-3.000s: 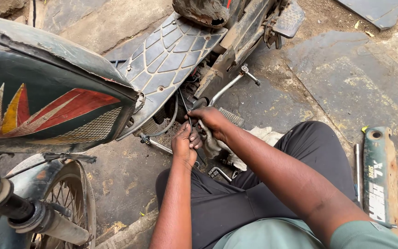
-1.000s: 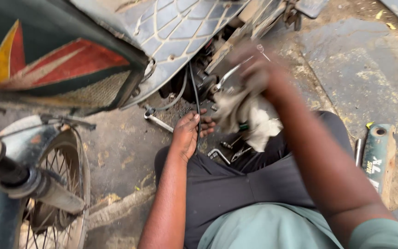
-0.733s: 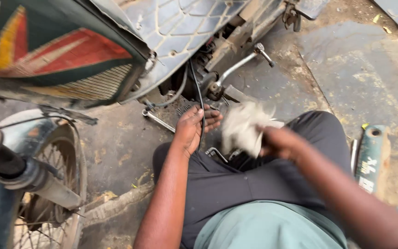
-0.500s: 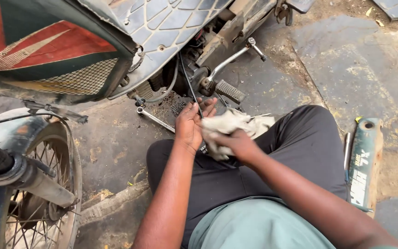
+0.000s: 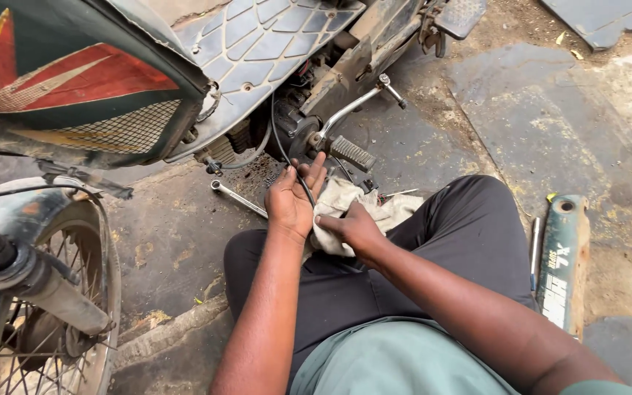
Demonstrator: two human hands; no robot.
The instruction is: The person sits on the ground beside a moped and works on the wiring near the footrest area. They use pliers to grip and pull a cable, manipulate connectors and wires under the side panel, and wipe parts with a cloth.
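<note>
Head view, looking down at a seated person beside a motorcycle (image 5: 184,80). The left hand (image 5: 292,201) was raised palm-up below the engine (image 5: 287,132), its fingers curled narrowly around a thin black cable (image 5: 287,157). The cable was seen to run from the engine down into that hand, its long axis nearly upright in the frame and tilted slightly rightward toward the palm. The right hand (image 5: 356,227) was placed just beside the left, on its right, and was closed on a pale rag (image 5: 345,208); the rag was spread over the lap and touched the heel of the left hand. The cable thus lay up and to the left of the right hand's fingers, with the left hand the nearer of the two and already upon it. Whether the rag met the cable itself could not be told. A footpeg (image 5: 352,153) and kick lever (image 5: 363,102) projected just above the hands. A wrench (image 5: 237,197) lay on the ground (image 5: 550,124) to the left of the left hand, and a green shock absorber (image 5: 563,263) lay well apart at the right. A spoked wheel (image 5: 45,322) occupied the lower left.
</note>
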